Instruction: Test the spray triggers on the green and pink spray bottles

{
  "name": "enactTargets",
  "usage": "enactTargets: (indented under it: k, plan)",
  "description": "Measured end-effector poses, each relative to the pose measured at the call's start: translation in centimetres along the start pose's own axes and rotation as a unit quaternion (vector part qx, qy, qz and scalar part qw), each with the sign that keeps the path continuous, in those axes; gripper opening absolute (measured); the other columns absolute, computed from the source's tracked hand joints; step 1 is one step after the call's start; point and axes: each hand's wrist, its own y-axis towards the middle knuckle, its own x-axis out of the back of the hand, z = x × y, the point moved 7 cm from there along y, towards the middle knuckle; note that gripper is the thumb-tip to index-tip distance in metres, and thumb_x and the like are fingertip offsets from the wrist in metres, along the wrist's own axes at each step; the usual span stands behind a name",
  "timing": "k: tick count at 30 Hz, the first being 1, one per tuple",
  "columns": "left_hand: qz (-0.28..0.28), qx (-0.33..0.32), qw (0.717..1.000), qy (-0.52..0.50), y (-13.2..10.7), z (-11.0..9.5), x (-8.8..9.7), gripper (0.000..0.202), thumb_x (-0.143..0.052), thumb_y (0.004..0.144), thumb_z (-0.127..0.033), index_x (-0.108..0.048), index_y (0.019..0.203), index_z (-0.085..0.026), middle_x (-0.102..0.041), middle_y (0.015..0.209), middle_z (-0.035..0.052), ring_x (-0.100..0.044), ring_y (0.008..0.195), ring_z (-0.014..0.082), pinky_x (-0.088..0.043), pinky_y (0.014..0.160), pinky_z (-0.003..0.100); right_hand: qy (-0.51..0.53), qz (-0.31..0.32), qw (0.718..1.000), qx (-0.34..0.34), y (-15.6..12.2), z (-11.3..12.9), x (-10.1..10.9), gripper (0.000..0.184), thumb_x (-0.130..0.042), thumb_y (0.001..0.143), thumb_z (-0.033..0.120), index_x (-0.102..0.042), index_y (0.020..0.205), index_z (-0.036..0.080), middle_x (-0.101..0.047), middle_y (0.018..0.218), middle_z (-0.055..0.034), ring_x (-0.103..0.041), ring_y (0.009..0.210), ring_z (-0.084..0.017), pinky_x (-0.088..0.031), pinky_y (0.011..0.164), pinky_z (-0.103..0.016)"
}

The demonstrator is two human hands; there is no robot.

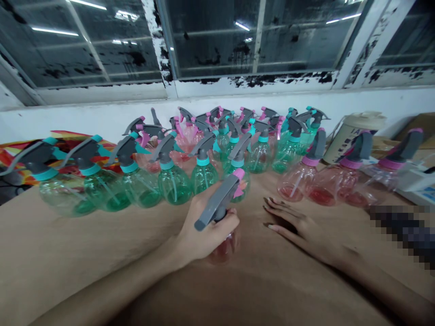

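Observation:
My left hand [204, 231] is wrapped round the neck of a pink spray bottle [222, 253] near the front of the table. Its grey trigger head [217, 201] with a pink nozzle rises above my fingers, the nozzle turned away from me. Pinkish-red colour shows low in the bottle; its collar is hidden by the hand. To the right, my right hand [299, 222] rests low over the tabletop with fingers stretched out and nothing in them. Just behind the held bottle stands a row of green spray bottles [175, 185]. Several pink spray bottles [295, 181] stand beyond my right hand.
More pink and green spray bottles crowd the back of the wooden table [102, 244] against the white wall [68, 117]. A beige jug-like container [350, 131] stands back right, a white box [418, 181] at the right edge. Red-yellow packaging [16, 158] lies far left.

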Motion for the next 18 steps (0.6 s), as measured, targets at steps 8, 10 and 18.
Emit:
enactTargets:
  k: [8,10,18]
  plan:
    - [0.000,0.000,1.000,0.026,-0.06,0.08,-0.09,0.007,-0.049,0.068,-0.019,-0.047,0.072,-0.024,-0.040,0.057,-0.0059,-0.042,0.050,0.0129,-0.040,0.051,0.026,0.002,0.002,1.000,0.003,0.00,-0.10,-0.10,0.052,-0.048,0.089,0.044,-0.040,0.137,0.027,-0.041,0.143,-0.0036,-0.035,0.132,-0.025,-0.033,0.108,-0.049]
    - [-0.001,0.005,1.000,0.019,-0.05,0.19,-0.07,0.006,-0.050,0.068,-0.019,-0.046,0.071,-0.024,-0.041,0.057,-0.0059,-0.041,0.050,0.0124,-0.040,0.050,0.025,-0.001,0.001,1.000,0.002,-0.01,-0.06,-0.04,0.052,-0.047,0.089,0.043,-0.040,0.138,0.027,-0.041,0.143,-0.0037,-0.035,0.132,-0.025,-0.033,0.108,-0.049]
    - [0.016,-0.026,0.999,-0.029,0.19,-0.20,-0.02,0.008,-0.049,0.068,-0.018,-0.047,0.075,-0.023,-0.046,0.060,-0.0052,-0.045,0.051,0.0109,-0.041,0.046,0.023,-0.008,0.000,1.000,0.006,-0.09,-0.23,-0.19,0.052,-0.047,0.089,0.043,-0.040,0.138,0.026,-0.041,0.144,-0.0032,-0.035,0.132,-0.024,-0.033,0.108,-0.049]
